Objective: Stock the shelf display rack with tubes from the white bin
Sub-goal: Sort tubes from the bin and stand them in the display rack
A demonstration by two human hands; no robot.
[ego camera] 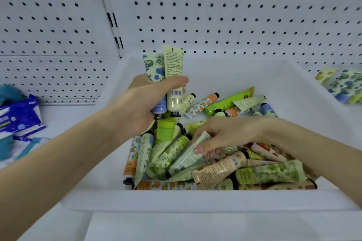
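A white bin [195,199] sits on the shelf in front of me, filled with several small hand-cream tubes [219,170] in green, orange, peach and blue prints. My left hand [145,103] grips two upright tubes above the bin: a pale yellow tube [174,68] and a blue-flowered tube [154,67], caps down. My right hand [225,135] reaches into the pile and pinches a pale green tube [188,157] between thumb and fingers.
White pegboard [215,21] backs the shelf. Stocked tubes [342,86] stand at the right edge, blurred. Blue and white packets [19,117] lie on the shelf at the left. The shelf's front edge [176,227] runs below the bin.
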